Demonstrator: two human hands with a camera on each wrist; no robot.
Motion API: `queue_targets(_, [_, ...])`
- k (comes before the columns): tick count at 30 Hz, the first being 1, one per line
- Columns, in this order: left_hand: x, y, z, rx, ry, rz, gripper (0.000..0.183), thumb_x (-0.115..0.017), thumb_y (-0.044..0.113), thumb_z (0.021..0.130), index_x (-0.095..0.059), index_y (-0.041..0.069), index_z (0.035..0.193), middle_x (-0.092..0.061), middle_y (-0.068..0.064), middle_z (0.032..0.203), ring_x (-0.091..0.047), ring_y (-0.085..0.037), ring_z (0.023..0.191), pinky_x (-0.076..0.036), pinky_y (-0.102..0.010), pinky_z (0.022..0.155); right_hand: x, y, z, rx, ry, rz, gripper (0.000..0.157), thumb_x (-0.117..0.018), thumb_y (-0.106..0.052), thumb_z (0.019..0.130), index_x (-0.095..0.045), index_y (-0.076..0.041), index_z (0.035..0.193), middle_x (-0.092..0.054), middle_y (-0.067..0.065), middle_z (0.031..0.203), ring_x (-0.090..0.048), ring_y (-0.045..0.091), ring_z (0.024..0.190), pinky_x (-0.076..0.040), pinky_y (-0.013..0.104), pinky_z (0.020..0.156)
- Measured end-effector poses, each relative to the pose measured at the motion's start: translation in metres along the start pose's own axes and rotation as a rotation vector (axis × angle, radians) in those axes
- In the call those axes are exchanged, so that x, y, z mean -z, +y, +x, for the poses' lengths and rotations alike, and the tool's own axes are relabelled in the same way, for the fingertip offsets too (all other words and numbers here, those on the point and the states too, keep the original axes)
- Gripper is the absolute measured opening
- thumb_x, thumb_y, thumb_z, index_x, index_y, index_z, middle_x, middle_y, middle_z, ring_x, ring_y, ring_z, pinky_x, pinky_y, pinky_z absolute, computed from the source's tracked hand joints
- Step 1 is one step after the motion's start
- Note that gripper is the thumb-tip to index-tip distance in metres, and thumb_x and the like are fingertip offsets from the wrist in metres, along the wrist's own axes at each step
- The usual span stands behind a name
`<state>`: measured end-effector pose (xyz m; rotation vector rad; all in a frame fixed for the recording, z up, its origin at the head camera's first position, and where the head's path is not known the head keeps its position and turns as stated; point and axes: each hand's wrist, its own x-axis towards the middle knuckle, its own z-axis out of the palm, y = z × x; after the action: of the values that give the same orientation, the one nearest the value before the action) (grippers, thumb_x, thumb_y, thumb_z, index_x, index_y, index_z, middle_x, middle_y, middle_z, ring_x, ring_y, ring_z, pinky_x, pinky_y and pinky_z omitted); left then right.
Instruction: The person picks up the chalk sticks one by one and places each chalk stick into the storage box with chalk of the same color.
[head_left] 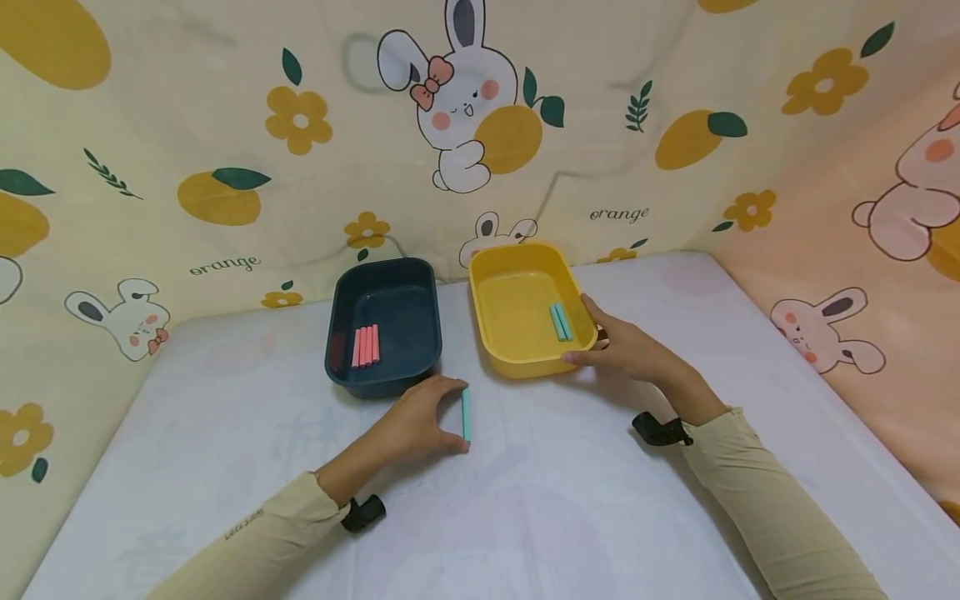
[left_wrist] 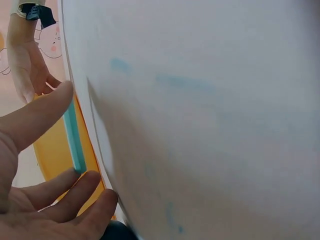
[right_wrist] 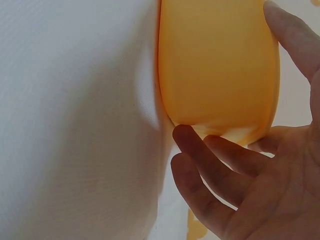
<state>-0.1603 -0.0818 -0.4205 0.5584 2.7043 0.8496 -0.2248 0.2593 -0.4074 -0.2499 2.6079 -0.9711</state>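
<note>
In the head view my left hand (head_left: pixel 420 418) pinches a teal chalk stick (head_left: pixel 467 415) by its two ends, thumb at one and fingertips at the other. The left wrist view shows the same chalk spanning the gap between thumb and fingers. A yellow tub (head_left: pixel 517 367) stands at centre right, with two teal chalk sticks (head_left: pixel 561 322) lying inside. My right hand (head_left: pixel 626 346) grips its near right corner, thumb on the front wall and fingers round the side. Close beyond the left hand is a dark blue tub (head_left: pixel 390 279) holding several pink chalk sticks (head_left: pixel 366 346).
A white cloth (head_left: pixel 540 500) covers the table under both tubs. Behind it hangs a cream curtain (head_left: pixel 465 217) printed with rabbits and oranges, and it continues along the right side. The tubs stand side by side near the curtain, a narrow gap between them.
</note>
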Motion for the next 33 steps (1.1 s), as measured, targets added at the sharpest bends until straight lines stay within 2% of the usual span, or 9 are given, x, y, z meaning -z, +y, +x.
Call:
queue_targets(5, [0.0008, 0.0029, 0.0004, 0.040, 0.014, -0.035, 0.081, -0.094, 0.022, 0.067, -0.056, 0.010, 0.138, -0.060, -0.007, 0.136, -0.052, -0.024, 0.130, -0.044, -0.042, 0.112, -0.0005, 0.0007, -0.0003, 0.006, 0.000, 0.004, 0.118, -0.069, -0.066, 0.081, 0.008, -0.025, 0.160, -0.021, 0.017, 0.165, -0.044, 0.037, 0.135, -0.034, 0.063, 0.114])
queue_targets(12, [0.0010, 0.0041, 0.0016, 0.066, 0.022, -0.078, 0.082, -0.094, 0.018, 0.064, -0.057, 0.012, 0.137, -0.062, -0.004, 0.125, -0.056, -0.020, 0.106, -0.052, -0.037, 0.096, -0.0007, 0.0015, -0.0007, 0.002, -0.001, 0.005, 0.118, -0.069, -0.067, 0.081, 0.008, -0.025, 0.160, -0.020, 0.017, 0.166, -0.043, 0.037, 0.136, -0.033, 0.064, 0.115])
queue_targets(18, [-0.0002, 0.0029, 0.0039, -0.004, -0.011, -0.008, 0.083, -0.093, 0.015, 0.066, -0.054, 0.006, 0.140, -0.058, -0.007, 0.128, -0.055, -0.023, 0.120, -0.047, -0.042, 0.108, -0.0007, 0.0009, -0.0005, -0.007, -0.003, -0.013, 0.118, -0.068, -0.068, 0.081, 0.008, -0.024, 0.160, -0.023, 0.018, 0.164, -0.045, 0.037, 0.134, -0.035, 0.063, 0.114])
queue_targets(21, [0.0000, 0.0032, 0.0049, 0.000, -0.021, 0.007, 0.084, -0.093, 0.017, 0.067, -0.054, 0.007, 0.140, -0.058, -0.007, 0.130, -0.054, -0.024, 0.123, -0.046, -0.042, 0.110, -0.0011, 0.0007, 0.0002, -0.005, -0.003, -0.010, 0.118, -0.068, -0.068, 0.081, 0.007, -0.024, 0.160, -0.022, 0.017, 0.165, -0.045, 0.037, 0.134, -0.035, 0.063, 0.114])
queue_targets(26, [0.0014, 0.0048, 0.0044, 0.032, -0.006, -0.046, 0.081, -0.094, 0.019, 0.065, -0.057, 0.011, 0.136, -0.060, -0.004, 0.126, -0.055, -0.021, 0.120, -0.047, -0.041, 0.109, -0.0010, -0.0006, 0.0002, 0.011, -0.001, -0.013, 0.118, -0.068, -0.067, 0.081, 0.007, -0.023, 0.160, -0.019, 0.017, 0.166, -0.044, 0.037, 0.135, -0.034, 0.063, 0.114])
queue_targets(33, [0.0031, 0.0078, 0.0024, 0.027, 0.019, -0.106, 0.079, -0.095, 0.018, 0.064, -0.059, 0.012, 0.134, -0.062, -0.002, 0.120, -0.056, -0.020, 0.112, -0.050, -0.039, 0.101, -0.0006, -0.0001, -0.0002, 0.025, 0.008, -0.018, 0.116, -0.068, -0.065, 0.082, 0.006, -0.022, 0.161, -0.022, 0.017, 0.165, -0.045, 0.037, 0.134, -0.035, 0.062, 0.114])
